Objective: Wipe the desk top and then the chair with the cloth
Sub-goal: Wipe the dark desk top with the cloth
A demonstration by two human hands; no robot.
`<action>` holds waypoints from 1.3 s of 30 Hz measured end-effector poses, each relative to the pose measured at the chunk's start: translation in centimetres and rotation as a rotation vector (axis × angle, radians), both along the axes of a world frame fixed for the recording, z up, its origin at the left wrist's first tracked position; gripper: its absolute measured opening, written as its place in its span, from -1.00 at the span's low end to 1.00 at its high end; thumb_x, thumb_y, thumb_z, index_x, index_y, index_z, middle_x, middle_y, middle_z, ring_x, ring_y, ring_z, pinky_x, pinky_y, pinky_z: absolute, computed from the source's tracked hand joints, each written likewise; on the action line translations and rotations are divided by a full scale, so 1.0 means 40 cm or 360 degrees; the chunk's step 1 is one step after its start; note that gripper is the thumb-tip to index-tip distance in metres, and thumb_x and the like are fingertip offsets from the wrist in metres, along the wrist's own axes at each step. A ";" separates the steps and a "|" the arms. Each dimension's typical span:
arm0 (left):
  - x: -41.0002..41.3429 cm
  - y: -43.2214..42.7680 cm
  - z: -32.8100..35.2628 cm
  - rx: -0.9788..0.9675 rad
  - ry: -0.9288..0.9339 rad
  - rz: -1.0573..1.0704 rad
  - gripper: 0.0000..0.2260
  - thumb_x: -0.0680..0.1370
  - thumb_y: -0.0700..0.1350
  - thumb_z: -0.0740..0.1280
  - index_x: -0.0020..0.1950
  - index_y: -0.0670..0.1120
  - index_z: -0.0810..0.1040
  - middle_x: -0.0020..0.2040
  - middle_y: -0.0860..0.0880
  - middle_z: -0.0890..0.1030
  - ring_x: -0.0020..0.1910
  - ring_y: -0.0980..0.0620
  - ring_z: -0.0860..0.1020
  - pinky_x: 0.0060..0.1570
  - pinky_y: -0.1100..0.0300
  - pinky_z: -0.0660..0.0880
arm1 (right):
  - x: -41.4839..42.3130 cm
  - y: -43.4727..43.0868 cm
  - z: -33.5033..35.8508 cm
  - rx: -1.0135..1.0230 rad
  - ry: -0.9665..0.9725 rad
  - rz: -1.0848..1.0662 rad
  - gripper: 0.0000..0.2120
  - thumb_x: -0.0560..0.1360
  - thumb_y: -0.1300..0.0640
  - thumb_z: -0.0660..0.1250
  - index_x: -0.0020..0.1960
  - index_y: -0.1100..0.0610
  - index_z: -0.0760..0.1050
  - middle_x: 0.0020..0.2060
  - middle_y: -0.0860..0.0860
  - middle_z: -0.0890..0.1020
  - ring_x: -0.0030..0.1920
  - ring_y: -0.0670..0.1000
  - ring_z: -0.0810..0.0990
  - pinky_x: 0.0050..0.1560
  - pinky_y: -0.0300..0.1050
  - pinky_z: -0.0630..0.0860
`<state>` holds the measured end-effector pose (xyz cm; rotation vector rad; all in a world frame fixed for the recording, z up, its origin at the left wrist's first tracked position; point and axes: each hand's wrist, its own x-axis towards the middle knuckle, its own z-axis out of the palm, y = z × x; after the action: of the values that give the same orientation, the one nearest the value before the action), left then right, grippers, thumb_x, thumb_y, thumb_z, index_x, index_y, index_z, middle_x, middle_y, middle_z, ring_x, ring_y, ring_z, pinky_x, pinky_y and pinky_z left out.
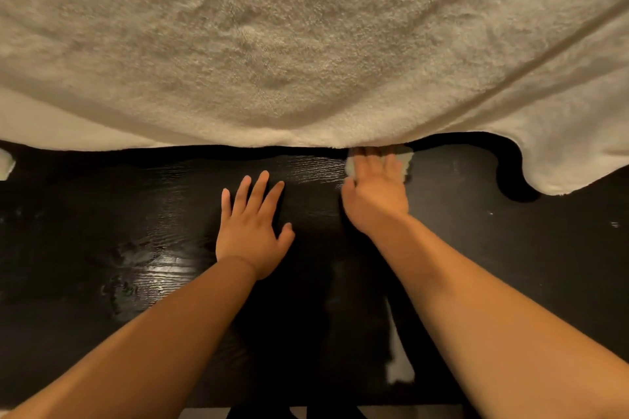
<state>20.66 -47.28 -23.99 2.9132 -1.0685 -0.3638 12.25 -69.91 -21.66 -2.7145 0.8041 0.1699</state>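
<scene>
Two flat grips in the head view: our left grip point(252, 231), fingers spread, braces on the dark worktop point(510, 265); our right grip point(374, 194) presses the cloth point(406, 160), fingers straight, centre-right of the frame under the edge of the blanket point(306, 44). We should press evenly, sweeping overlapping strokes.

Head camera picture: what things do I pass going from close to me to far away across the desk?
Left hand → right hand → small cloth under its fingers → big fluffy blanket.

The blanket point(306, 44) hides the fingertips of the right hand point(376, 196) and some cloth point(407, 160).
</scene>
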 end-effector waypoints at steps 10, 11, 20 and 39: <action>-0.002 0.001 0.003 -0.0010 -0.0045 -0.0006 -0.28 0.57 0.31 -0.02 0.71 0.11 0.03 0.72 0.02 -0.06 0.70 -0.10 -0.13 0.63 -0.26 -0.13 | -0.065 -0.078 -0.032 0.0057 -0.0168 0.0483 -0.45 0.63 -0.10 0.12 0.56 0.07 0.25 0.50 0.09 0.37 0.53 0.18 0.24 0.56 0.07 0.13; -0.001 0.000 0.004 -0.0004 -0.0047 -0.0006 -0.28 0.57 0.31 -0.02 0.71 0.11 0.03 0.72 0.02 -0.06 0.70 -0.10 -0.12 0.63 -0.26 -0.13 | -0.079 -0.112 -0.032 0.0040 -0.0160 0.0364 -0.49 0.63 -0.11 0.09 0.53 0.06 0.28 0.44 0.06 0.41 0.48 0.17 0.28 0.52 0.07 0.18; -0.003 -0.002 0.006 0.0002 -0.0067 -0.0011 -0.28 0.56 0.31 -0.01 0.71 0.10 0.05 0.72 0.01 -0.03 0.69 -0.12 -0.08 0.63 -0.28 -0.09 | -0.097 0.032 -0.044 -0.0054 -0.0045 0.0659 -0.44 0.66 -0.13 0.04 0.62 0.02 0.15 0.61 0.03 0.17 0.61 0.20 0.06 0.57 0.21 0.15; -0.004 -0.002 0.011 -0.0009 -0.0083 -0.0018 -0.30 0.59 0.29 0.09 0.70 0.09 0.09 0.71 -0.02 0.03 0.68 -0.16 0.00 0.62 -0.29 -0.04 | -0.167 -0.093 -0.050 -0.0043 -0.0052 0.0521 -0.39 0.65 -0.14 -0.06 0.63 0.08 0.17 0.63 0.03 0.16 0.63 0.15 0.06 0.61 0.16 0.08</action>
<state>20.50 -47.37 -23.56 2.9285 -1.0916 -0.2864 5.57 -73.63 -23.65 -2.8490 0.3495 0.1855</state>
